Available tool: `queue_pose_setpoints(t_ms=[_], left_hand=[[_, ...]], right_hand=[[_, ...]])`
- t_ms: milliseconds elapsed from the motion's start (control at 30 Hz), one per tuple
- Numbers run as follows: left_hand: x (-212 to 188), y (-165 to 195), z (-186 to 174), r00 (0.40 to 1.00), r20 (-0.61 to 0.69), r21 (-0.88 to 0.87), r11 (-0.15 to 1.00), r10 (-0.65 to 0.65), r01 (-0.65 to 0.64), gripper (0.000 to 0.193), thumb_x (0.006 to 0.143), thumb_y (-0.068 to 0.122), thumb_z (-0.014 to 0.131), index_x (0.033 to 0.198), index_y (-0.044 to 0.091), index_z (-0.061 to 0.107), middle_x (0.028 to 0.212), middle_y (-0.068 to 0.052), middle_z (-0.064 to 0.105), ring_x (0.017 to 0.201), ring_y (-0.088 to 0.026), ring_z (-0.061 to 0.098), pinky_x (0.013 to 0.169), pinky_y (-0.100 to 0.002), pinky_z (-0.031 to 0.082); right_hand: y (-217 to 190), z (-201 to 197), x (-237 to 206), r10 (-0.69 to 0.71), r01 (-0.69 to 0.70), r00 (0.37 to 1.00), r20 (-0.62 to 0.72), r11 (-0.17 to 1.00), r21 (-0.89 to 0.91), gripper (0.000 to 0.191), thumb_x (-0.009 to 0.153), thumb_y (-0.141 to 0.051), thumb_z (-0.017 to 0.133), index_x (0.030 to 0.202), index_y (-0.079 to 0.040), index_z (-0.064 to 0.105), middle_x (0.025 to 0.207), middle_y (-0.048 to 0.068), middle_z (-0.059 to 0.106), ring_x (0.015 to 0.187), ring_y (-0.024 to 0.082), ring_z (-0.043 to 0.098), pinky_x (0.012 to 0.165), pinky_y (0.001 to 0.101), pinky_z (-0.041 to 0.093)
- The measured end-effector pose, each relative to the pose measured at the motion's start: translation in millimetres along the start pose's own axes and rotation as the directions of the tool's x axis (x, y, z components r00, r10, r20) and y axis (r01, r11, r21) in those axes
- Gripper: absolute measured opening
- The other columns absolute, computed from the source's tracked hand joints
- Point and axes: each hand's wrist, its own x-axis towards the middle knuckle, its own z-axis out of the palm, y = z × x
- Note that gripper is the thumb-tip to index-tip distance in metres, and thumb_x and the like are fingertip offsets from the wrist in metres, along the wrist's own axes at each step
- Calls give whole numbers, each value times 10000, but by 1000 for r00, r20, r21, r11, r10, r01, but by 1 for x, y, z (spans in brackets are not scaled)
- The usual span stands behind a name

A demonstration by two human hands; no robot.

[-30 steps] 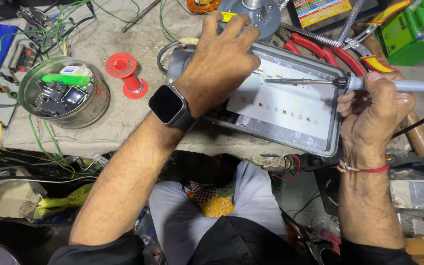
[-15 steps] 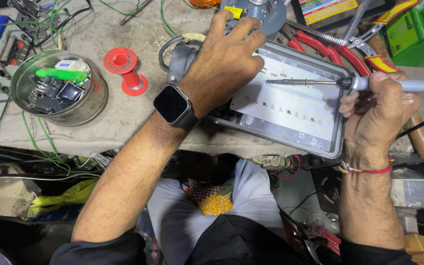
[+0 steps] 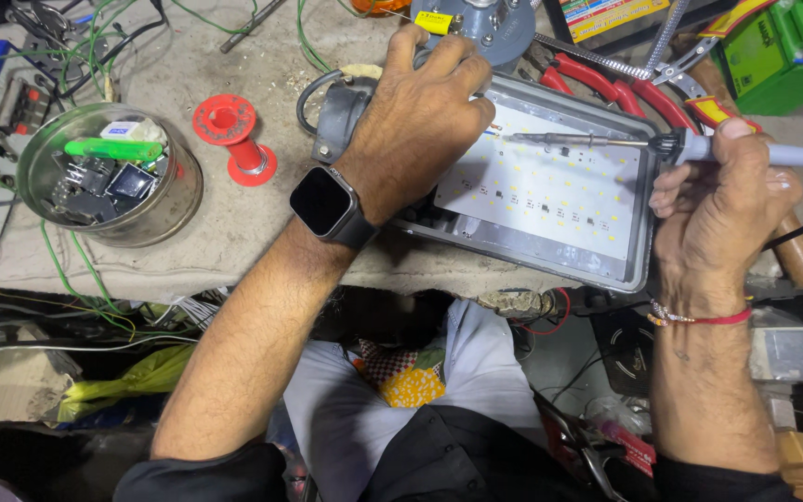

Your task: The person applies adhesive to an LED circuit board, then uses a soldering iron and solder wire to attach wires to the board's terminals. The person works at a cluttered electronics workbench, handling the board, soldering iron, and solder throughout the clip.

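Note:
A grey floodlight housing lies on the bench with its white LED board facing up. My left hand, a dark smartwatch on its wrist, presses down on the housing's left end. My right hand grips a soldering iron by its grey handle. The iron's long metal tip reaches left across the board's top edge, ending close to my left fingertips. A red thread band circles my right wrist.
A round metal tin of small parts stands at the left, a red spool beside it. Red-handled pliers and a green box lie behind the lamp. Green wires trail over the bench's left side.
The view has shifted slightly. The soldering iron's tip has moved up and left along the board towards my left fingers. My left hand stays on the housing.

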Motion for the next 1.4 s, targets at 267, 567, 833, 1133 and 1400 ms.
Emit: queue_pose_setpoints(t_ms=[267,567,833,1133,1400], left_hand=[[2,3,-5,996,74,-95,994,-40,47,97,899,30,700,949,76,769,1000,-77,718,942,-231,687,1013,-532,422],[1,2,-9,998,56,-117,992,-43,49,76,877,51,678,906,80,742,959,-75,707,858,-243,700,869,-456,455],[-2,1,-5,998,29,-113,992,-56,59,82,878,62,674,907,84,748,958,-70,706,860,-244,696,871,-450,452],[-2,2,-5,995,41,-139,986,-88,93,91,892,29,682,896,83,755,924,-68,703,835,-231,693,865,-446,453],[-2,1,-6,996,37,-130,988,-79,84,107,878,18,677,910,85,754,945,-67,704,836,-227,688,862,-433,447]], right_hand=[[-8,-9,-45,-35,35,999,5,999,-33,273,1109,-171,729,996,28,580,846,181,666,641,225,660,548,310,555],[-6,-5,-52,-52,50,998,-20,993,-105,303,1099,-164,758,989,22,546,827,183,648,634,239,670,566,326,581],[-7,-1,-51,-42,37,999,-27,985,-171,288,1090,-170,749,1045,43,559,817,175,650,641,228,680,563,313,585],[-13,7,-49,3,-10,999,-41,985,-174,311,1120,-209,697,974,35,573,849,159,660,677,217,693,555,290,554],[-10,2,-46,-1,-7,998,-59,990,-143,328,1110,-219,712,959,23,552,820,155,649,678,224,695,546,302,557]])
